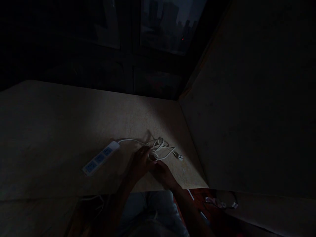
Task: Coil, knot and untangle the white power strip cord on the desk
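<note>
The room is dim. A white power strip (pixel 100 158) lies on a pale table (pixel 61 125), its white cord (pixel 159 144) bunched in loose loops to its right, ending in a plug (pixel 179 157). My left hand (pixel 141 162) rests on the near side of the cord bundle, fingers curled onto the loops. My right hand (pixel 161 171) sits just beside it, fingers closed near the same loops; what they pinch is hard to make out in the dark.
A tall board or panel (pixel 247 115) stands along the table's right side. Dark cupboards and a window with a city view fill the back. Small pale scraps (pixel 219 202) lie on a reddish surface at lower right.
</note>
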Action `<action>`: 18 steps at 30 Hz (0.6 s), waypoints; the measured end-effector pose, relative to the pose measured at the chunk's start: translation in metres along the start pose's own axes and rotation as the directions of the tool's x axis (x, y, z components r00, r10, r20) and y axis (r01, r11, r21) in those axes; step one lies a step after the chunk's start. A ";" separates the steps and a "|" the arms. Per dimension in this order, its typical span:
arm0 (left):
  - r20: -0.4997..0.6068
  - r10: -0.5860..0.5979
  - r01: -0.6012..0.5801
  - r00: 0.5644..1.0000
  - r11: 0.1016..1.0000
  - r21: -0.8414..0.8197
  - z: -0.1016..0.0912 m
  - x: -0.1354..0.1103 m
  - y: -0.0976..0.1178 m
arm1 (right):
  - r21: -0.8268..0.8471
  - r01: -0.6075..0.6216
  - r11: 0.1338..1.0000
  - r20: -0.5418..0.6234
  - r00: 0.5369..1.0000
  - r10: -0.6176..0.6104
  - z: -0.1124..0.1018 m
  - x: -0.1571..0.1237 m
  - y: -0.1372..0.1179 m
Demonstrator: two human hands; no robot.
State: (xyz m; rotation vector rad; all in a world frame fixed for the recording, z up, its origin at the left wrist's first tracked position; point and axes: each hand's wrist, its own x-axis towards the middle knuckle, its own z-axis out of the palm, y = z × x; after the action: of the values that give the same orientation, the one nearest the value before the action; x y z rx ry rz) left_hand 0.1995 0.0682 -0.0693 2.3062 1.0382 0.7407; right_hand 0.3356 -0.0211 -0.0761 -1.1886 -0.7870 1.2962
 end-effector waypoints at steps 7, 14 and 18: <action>0.098 0.052 -0.061 0.994 0.993 0.096 0.008 -0.006 -0.022 | -0.111 -0.038 0.993 -0.174 0.985 0.018 -0.080 -0.024 -0.007; 0.001 0.014 -0.014 1.000 0.999 0.043 0.020 -0.019 -0.023 | -0.383 0.058 0.922 -0.497 0.828 -0.259 -0.133 -0.024 -0.023; 0.027 -0.026 0.028 0.999 0.998 -0.062 0.018 -0.025 -0.022 | -0.510 0.083 0.856 -0.410 0.851 -0.327 -0.128 -0.014 -0.035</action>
State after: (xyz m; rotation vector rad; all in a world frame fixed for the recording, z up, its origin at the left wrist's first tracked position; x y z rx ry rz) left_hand 0.1863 0.0578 -0.1035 2.2387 1.0189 0.7207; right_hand 0.4641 -0.0574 -0.0738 -1.6835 -0.8534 0.5743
